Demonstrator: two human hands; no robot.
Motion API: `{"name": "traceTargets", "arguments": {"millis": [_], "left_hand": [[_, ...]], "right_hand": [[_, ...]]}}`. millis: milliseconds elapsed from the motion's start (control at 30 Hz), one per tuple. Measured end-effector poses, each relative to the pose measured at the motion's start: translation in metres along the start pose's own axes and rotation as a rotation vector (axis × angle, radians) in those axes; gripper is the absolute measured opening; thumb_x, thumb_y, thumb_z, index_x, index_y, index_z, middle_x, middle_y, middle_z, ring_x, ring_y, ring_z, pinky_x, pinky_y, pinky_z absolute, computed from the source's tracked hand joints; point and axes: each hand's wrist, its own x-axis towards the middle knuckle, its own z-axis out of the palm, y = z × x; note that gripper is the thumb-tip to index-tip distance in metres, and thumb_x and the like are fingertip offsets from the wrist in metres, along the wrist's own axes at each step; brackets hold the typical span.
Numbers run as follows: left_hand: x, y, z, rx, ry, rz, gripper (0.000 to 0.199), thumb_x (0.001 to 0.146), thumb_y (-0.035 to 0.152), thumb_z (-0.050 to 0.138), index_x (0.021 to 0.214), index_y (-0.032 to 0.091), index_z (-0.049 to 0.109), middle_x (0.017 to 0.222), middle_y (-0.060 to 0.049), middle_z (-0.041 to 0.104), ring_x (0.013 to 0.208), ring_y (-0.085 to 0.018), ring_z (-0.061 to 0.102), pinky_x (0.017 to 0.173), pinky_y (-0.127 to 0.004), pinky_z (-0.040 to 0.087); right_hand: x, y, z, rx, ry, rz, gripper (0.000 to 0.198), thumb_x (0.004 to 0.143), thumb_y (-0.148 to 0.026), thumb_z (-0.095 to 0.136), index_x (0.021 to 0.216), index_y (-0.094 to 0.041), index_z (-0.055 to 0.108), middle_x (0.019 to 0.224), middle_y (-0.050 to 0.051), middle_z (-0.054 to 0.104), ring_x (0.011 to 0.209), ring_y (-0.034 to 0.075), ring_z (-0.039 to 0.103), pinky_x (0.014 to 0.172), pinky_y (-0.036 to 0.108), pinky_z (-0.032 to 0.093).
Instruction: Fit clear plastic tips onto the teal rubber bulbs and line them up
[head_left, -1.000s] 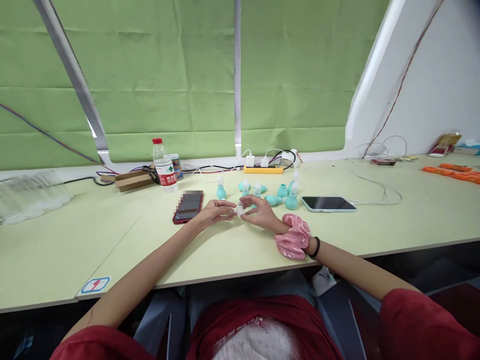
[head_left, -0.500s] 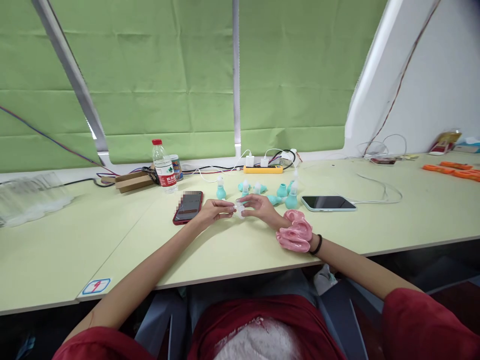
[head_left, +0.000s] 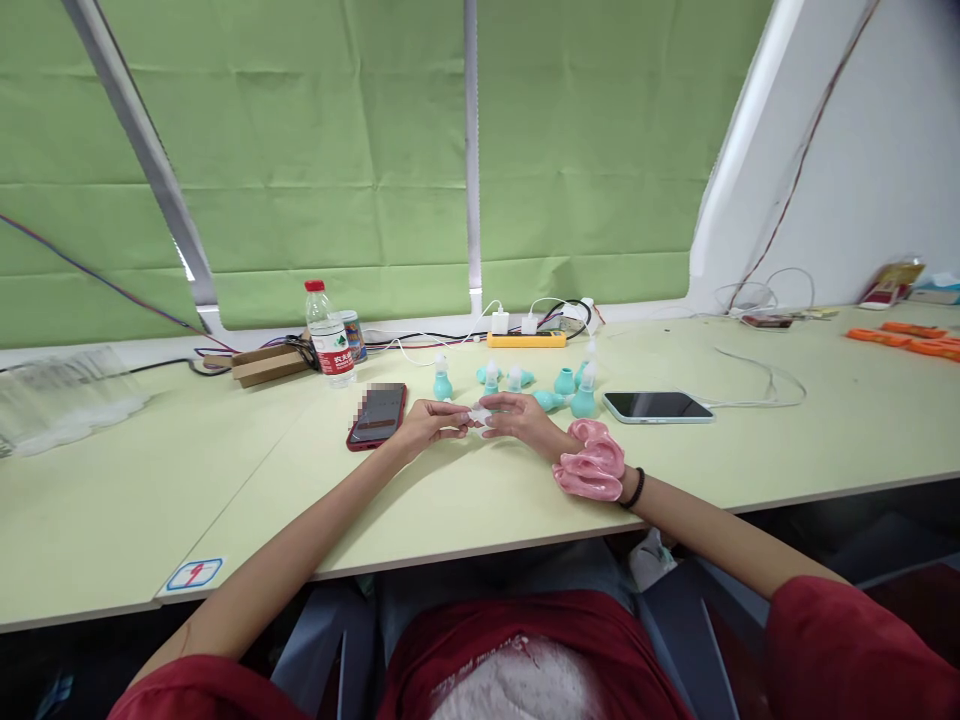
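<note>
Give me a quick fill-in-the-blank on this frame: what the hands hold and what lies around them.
1. Both hands, left and right, pinch one small ____ part between them.
2. The scrunchie on the right wrist is ____.
3. The phone beside the left hand has a ____ case.
4. The water bottle has a ____ cap.

Missing words: white; pink; red; red
</note>
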Motion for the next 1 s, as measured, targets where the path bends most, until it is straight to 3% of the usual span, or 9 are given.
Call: {"name": "traceTargets", "arguments": {"millis": [367, 733, 1000], "left_hand": [[-0.001, -0.0029, 0.0034, 0.087, 0.07, 0.079, 0.032, 0.051, 0.027, 0.072, 0.077, 0.009, 0.067, 0.069, -0.007, 0.065, 0.058, -0.012, 0.057, 0.068, -0.031, 0.048], [-0.0018, -0.0031, 0.0071, 0.206, 0.144, 0.11, 0.032, 0.05, 0.03, 0.071, 0.074, 0.008, 0.067, 0.06, -0.005, 0.064, 0.055, -0.012, 0.056, 0.063, -0.029, 0.049], [-0.0013, -0.0045, 0.0074, 0.301, 0.248, 0.208, 0.027, 0.049, 0.029, 0.071, 0.067, 0.01, 0.066, 0.058, -0.005, 0.063, 0.051, -0.012, 0.055, 0.057, -0.026, 0.047]], "right_hand": [[0.0004, 0.0043, -0.004, 0.066, -0.022, 0.048, 0.028, 0.061, -0.028, 0.067, 0.082, -0.014, 0.054, 0.084, 0.006, 0.061, 0.079, 0.018, 0.06, 0.076, 0.034, 0.047], [0.0007, 0.0035, -0.0011, 0.114, 0.025, 0.087, 0.026, 0.059, -0.029, 0.068, 0.074, -0.014, 0.052, 0.08, 0.004, 0.061, 0.077, 0.016, 0.06, 0.076, 0.034, 0.047], [0.0016, 0.0039, -0.0022, 0.088, 0.01, 0.155, 0.027, 0.059, -0.028, 0.069, 0.077, -0.015, 0.053, 0.072, 0.004, 0.062, 0.072, 0.018, 0.062, 0.071, 0.033, 0.048]]}}
